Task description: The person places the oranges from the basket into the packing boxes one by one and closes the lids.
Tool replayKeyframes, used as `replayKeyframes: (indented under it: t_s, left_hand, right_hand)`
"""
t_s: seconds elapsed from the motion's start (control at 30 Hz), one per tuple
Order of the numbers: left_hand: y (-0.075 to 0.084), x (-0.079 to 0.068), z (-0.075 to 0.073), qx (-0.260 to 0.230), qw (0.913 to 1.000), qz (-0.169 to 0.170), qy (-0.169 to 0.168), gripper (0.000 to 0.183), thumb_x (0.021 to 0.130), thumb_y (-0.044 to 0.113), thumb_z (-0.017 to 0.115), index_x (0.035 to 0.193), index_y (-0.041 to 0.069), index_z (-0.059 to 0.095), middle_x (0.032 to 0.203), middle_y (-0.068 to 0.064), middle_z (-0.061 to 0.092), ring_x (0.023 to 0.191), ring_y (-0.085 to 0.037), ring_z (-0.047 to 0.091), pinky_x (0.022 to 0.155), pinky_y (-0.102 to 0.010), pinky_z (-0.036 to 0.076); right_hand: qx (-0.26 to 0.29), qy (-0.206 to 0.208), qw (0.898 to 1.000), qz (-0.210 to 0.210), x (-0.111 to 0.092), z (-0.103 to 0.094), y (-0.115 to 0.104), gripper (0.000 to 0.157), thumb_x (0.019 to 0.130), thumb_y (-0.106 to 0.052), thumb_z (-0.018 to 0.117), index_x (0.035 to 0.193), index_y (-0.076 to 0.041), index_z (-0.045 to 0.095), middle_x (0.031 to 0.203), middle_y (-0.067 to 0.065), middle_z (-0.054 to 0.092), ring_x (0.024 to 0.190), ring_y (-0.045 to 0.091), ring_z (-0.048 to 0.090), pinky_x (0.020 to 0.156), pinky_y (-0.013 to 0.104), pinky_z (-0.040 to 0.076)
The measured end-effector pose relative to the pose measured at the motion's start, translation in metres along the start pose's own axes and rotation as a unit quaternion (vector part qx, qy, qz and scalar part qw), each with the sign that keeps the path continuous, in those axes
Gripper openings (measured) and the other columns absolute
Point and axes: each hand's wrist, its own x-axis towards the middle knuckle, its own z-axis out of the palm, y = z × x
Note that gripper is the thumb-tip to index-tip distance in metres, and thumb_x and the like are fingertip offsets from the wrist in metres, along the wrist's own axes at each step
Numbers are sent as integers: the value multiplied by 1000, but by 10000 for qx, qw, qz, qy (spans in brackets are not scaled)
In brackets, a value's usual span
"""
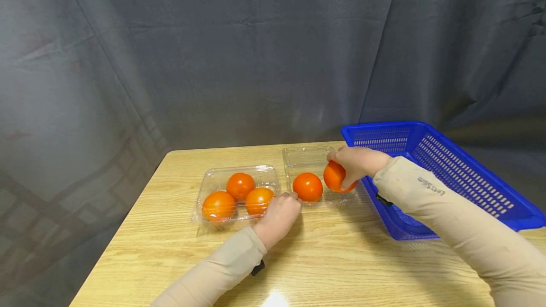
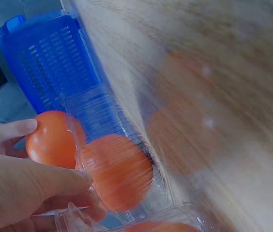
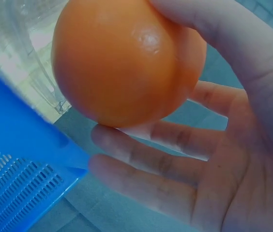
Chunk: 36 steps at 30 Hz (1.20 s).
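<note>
My right hand [image 1: 357, 162] grips an orange [image 1: 335, 177] between thumb and fingers, over the right side of an open clear plastic container [image 1: 304, 156]. Another orange [image 1: 308, 187] sits in that container's left side. At its near left corner my left hand [image 1: 280, 213] pinches the thin plastic edge between thumb and fingertips, as the left wrist view shows. In the right wrist view the held orange [image 3: 127, 63] rests against the thumb and the upper fingers, while the lower fingers [image 3: 141, 183] stretch beneath it.
To the left stands a second clear container [image 1: 213, 174] with three oranges [image 1: 241, 186] inside. A blue perforated basket [image 1: 473, 165] stands on the right, close beside the right forearm. Both rest on a wooden table [image 1: 162, 231], with a dark curtain [image 1: 256, 60] behind it.
</note>
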Motion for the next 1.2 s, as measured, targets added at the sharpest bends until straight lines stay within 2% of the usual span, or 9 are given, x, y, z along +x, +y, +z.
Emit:
replayKeyframes:
  t_s: [0.47, 0.7, 1.2]
  left_hand:
    - [2, 1, 0, -43, 9996, -68, -263, 16, 71, 6, 73, 77, 20, 71, 74, 8, 63, 63, -4, 58, 55, -13, 49]
    - [2, 1, 0, 20, 9998, -63, -170, 15, 71, 6, 73, 76, 20, 70, 73, 8, 63, 62, -3, 58, 53, -12, 48]
    - [1, 0, 0, -58, 10000, -47, -17, 15, 71, 5, 73, 76, 19, 71, 73, 7, 64, 62, -4, 58, 53, -13, 49]
  right_hand:
    - [-64, -15, 10000, -64, 7, 5, -1, 53, 59, -12, 82, 106, -3, 58, 91, 10, 65, 81, 23, 58, 78, 37, 53]
    - [-187, -11, 9997, -166, 10, 8, -2, 53, 58, -13, 82, 104, -3, 57, 88, 10, 64, 79, 23, 58, 75, 36, 53]
    - [-110, -176, 9998, -34, 13, 11, -1, 55, 59, -14, 82, 107, -4, 57, 91, 10, 64, 81, 22, 59, 73, 34, 54]
